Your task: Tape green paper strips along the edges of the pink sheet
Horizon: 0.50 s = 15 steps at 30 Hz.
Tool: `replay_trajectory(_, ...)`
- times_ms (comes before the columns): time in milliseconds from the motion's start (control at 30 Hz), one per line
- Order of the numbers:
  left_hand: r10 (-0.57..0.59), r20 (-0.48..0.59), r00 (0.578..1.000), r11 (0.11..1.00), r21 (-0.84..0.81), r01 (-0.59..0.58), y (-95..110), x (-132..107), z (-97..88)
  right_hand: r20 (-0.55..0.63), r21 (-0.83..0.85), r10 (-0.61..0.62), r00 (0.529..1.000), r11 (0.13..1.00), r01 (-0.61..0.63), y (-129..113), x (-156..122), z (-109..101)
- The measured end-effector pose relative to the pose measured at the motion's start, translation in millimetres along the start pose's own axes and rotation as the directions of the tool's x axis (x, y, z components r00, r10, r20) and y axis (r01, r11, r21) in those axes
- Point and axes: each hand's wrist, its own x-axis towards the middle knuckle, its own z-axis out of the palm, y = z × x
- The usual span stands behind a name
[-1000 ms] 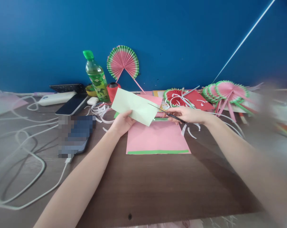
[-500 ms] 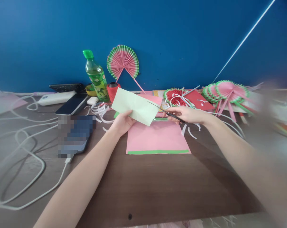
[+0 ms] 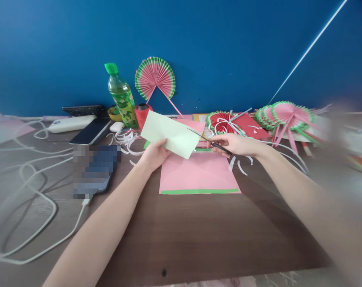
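Observation:
My left hand [image 3: 157,154] pinches the lower edge of a pale green sheet of paper [image 3: 171,133], thumb on top, holding it tilted above the table. My right hand [image 3: 228,144] is closed round the handles of dark scissors [image 3: 209,141]. The scissors' blades reach over the right end of the pale sheet, near its upper corner. Beneath both hands lies a pink sheet of paper [image 3: 198,175] with a green strip [image 3: 198,191] along its near edge.
A green-capped bottle [image 3: 121,95], a red thread spool [image 3: 143,113] and a pleated paper fan [image 3: 155,75] stand by the blue wall. More fans [image 3: 291,113] lie right. White paper scraps [image 3: 242,168] are near my right hand. A phone [image 3: 98,171] and white cables [image 3: 46,191] lie left.
Almost nothing has moved. The scissors in my right hand look slightly more closed, their blades still at the right end of the pale green sheet.

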Motion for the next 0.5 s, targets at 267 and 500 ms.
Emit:
replay_trajectory(267,-0.002,0.006,1.000,1.000,-0.001,0.002,0.6,-0.8,0.8,-0.012,-0.006,0.012,1.000,1.000,-0.013,2.2,0.7,-0.1)
replay_trajectory(500,0.079,-0.023,0.997,0.997,0.019,-0.078,-2.0,1.7,-0.7,0.101,0.073,0.071,0.992,0.994,-0.078,-2.1,-4.4,-4.9)
